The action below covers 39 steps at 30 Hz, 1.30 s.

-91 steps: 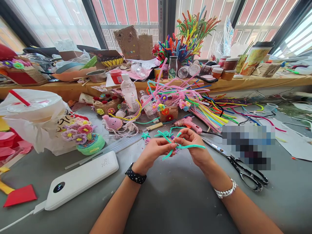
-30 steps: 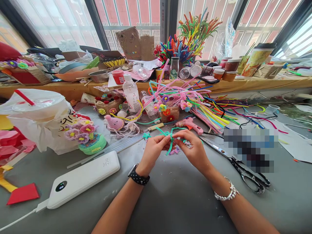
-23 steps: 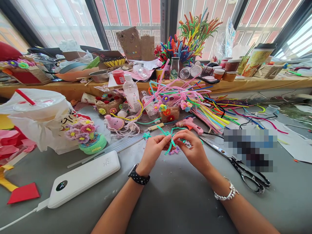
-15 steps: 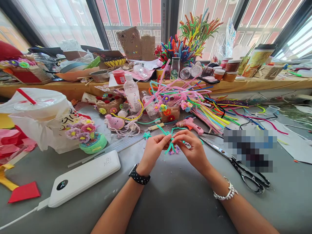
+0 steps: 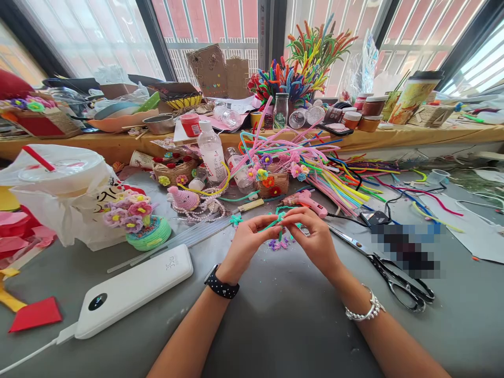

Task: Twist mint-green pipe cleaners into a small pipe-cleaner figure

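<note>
Between my fingertips is a teal pipe cleaner (image 5: 280, 216), bent into loops and partly hidden by the fingers. My left hand (image 5: 249, 237) grips it from the left, thumb and fingers pinched together. From the right, my right hand (image 5: 311, 233) pinches the same piece near its middle. Just beyond the left hand lies a small teal pipe-cleaner flower (image 5: 235, 220). Small purple flower pieces (image 5: 279, 244) rest on the table under the hands. A pink glue gun (image 5: 307, 202) lies right behind my right hand.
Large black-handled scissors (image 5: 397, 281) lie to the right. On the left are a white power bank (image 5: 136, 291) with its cable, a bagged drink cup (image 5: 65, 184) and a green pot of flowers (image 5: 148, 233). Loose pipe cleaners (image 5: 338, 184) spread across the back, below a crowded ledge (image 5: 236, 140).
The teal pipe cleaner has turned in my fingers; its strands that hung down below the fingertips are now folded up and mostly covered. Both hands stay close together in nearly the same place.
</note>
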Tool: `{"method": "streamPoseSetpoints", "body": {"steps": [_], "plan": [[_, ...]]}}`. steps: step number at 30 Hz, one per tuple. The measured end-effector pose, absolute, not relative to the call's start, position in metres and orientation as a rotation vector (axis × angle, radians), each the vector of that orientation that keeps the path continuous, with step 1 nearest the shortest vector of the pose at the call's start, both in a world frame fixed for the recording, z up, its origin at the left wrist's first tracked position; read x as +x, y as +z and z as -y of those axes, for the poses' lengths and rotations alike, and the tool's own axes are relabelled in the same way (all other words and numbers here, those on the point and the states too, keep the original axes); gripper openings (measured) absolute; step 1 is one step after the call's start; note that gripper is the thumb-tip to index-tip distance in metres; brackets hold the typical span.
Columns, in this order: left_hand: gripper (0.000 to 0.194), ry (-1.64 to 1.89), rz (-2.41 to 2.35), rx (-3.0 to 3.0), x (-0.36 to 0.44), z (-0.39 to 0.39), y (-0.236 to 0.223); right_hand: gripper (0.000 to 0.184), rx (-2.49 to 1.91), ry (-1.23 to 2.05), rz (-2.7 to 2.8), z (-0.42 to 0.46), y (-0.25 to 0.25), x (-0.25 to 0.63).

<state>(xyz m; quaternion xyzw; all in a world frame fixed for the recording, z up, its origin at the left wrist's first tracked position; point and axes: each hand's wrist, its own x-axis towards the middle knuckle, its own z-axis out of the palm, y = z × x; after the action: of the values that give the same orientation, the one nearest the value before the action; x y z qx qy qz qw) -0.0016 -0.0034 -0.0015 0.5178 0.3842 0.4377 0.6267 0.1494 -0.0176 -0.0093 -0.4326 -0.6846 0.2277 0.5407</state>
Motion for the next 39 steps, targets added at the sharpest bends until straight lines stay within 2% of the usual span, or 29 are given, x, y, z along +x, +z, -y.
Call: {"method": "streamPoseSetpoints", "body": {"steps": [3, 6, 9, 17, 27, 31, 39], "plan": [[0.032, 0.991, -0.868, 1.185, -0.0027, 0.0030, -0.0028, 0.011, -1.027, 0.634, 1.587, 0.0168, -0.0093, 0.1499], [0.031, 0.962, -0.882, 1.204, -0.0034, 0.0037, -0.0010, 0.020, -1.050, 0.755, 1.591, 0.0170, -0.0090, 0.1496], [0.029, 0.930, -0.923, 1.247, -0.0025, 0.0049, 0.0015, 0.021, -1.068, 0.834, 1.614, 0.0176, -0.0087, 0.1488], [0.027, 0.960, -0.924, 1.328, 0.0030, 0.0032, -0.0066, 0.019, -1.169, 0.664, 1.661, 0.0157, -0.0097, 0.1517], [0.019, 1.020, -1.009, 1.742, 0.0009, 0.0051, -0.0043, 0.018, -1.171, 0.613, 1.710, 0.0152, -0.0086, 0.1559], [0.018, 0.987, -0.957, 1.675, 0.0019, 0.0051, -0.0056, 0.018, -1.194, 0.702, 1.652, 0.0146, -0.0074, 0.1576], [0.028, 0.888, -0.828, 1.394, 0.0015, 0.0061, 0.0013, 0.023, -1.228, 1.000, 1.529, 0.0165, -0.0041, 0.1583]]}}
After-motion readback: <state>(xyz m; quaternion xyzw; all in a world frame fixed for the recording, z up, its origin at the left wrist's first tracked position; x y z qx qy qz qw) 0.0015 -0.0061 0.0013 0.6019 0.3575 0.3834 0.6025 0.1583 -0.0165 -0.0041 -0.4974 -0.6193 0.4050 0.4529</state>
